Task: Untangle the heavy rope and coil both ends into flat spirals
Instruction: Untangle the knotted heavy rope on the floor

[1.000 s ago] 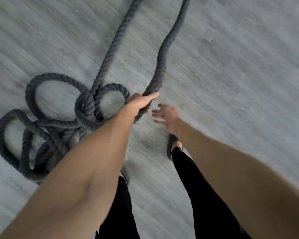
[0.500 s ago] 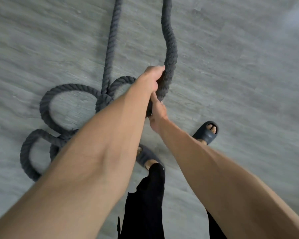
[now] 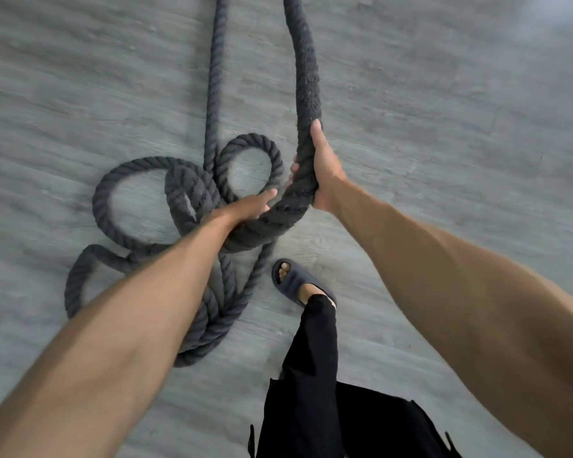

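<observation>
A thick dark grey twisted rope (image 3: 306,90) runs from the top edge down into my hands. My right hand (image 3: 323,168) is wrapped around this raised strand, thumb pointing up along it. Just below, the strand bends left, and my left hand (image 3: 250,208) grips it at the bend. A second, thinner-looking strand (image 3: 214,77) lies on the floor to the left, leading into a tangle of loops (image 3: 129,200) on the floor. More folded rope (image 3: 212,322) lies under my left forearm, partly hidden.
The floor (image 3: 444,110) is pale grey wood-look planks. My foot in a dark slide sandal (image 3: 296,282) stands just right of the rope pile, with a black trouser leg (image 3: 311,358) below it.
My right hand has moved up the raised strand and now grips above my left hand. My left hand has dropped to the bend. My view has shifted, showing more of the floor tangle.
</observation>
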A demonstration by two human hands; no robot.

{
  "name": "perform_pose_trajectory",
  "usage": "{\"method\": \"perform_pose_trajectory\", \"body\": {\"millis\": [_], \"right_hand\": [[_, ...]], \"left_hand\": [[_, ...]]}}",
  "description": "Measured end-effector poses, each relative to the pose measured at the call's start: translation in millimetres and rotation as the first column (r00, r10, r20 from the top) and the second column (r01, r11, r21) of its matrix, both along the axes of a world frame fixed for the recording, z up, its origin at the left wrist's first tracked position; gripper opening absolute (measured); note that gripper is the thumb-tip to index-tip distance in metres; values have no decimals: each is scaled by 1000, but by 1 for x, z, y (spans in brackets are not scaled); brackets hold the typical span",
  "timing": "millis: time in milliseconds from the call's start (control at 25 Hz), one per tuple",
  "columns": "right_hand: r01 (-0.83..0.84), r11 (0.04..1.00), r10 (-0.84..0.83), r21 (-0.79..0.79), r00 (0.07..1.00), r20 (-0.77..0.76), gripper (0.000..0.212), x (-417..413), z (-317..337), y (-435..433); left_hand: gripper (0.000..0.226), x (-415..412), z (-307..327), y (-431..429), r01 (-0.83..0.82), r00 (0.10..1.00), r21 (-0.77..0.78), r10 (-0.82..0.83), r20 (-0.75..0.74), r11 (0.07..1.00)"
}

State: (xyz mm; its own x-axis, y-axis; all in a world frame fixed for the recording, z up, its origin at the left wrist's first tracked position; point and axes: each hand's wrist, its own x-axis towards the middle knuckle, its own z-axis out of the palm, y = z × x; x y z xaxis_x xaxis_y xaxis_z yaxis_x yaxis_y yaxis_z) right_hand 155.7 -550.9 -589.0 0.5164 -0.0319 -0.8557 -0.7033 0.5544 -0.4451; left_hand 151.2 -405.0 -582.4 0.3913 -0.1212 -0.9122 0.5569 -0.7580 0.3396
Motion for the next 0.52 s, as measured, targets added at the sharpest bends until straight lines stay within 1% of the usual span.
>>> {"method": "perform_pose_trajectory", "body": {"millis": [40, 80, 120, 160, 200, 240, 280, 320, 400, 440, 480, 520], "right_hand": [[13, 1000, -13, 21, 1000, 17, 64, -3, 2, -1], [38, 999, -39, 35, 999, 31, 63, -9, 3, -3], [70, 997, -71, 35, 997, 39, 62, -14, 4, -6], [88, 996, -89, 31, 995, 50, 60, -18, 7, -9], [97, 995, -98, 29, 993, 62, 57, -22, 11, -10], [98, 995, -98, 10, 992, 77, 52, -27, 14, -8], [84, 995, -80, -46, 993, 84, 47, -35, 14, 1], [10, 992, -1, -123, 997, 77, 43, -44, 17, 14], [-193, 953, 196, -235, 981, -12, 41, -78, 13, 49], [-260, 931, 254, -255, 966, -57, 40, -98, 9, 66], [-281, 925, 267, -257, 960, -87, 39, -118, 3, 83], [-287, 919, 267, -270, 958, -108, 40, -133, -2, 96]], "left_hand": [[65, -11, 8, 8, 9, 999, 45, -8, -31, 999], [76, -18, 15, 20, 23, 998, 106, -16, -63, 994], [88, -23, 19, 34, 102, 990, 151, -86, -109, 983], [93, -26, 26, 44, 193, 974, 133, -173, -148, 972], [91, -34, 32, 51, 215, 968, 54, -206, -147, 975], [81, -42, 30, 57, 141, 981, -16, -142, -130, 990], [71, -56, 28, 63, 77, 991, -38, -81, -110, 996], [67, -72, 29, 63, 20, 999, -34, -21, -31, 999], [68, -113, 18, 61, 26, 976, 55, -37, 214, 998], [66, -131, 14, 59, 5, 955, 82, -29, 294, 997], [62, -148, 5, 58, -64, 949, 86, 34, 313, 994], [58, -160, -6, 57, -178, 951, 31, 164, 262, 984]]}}
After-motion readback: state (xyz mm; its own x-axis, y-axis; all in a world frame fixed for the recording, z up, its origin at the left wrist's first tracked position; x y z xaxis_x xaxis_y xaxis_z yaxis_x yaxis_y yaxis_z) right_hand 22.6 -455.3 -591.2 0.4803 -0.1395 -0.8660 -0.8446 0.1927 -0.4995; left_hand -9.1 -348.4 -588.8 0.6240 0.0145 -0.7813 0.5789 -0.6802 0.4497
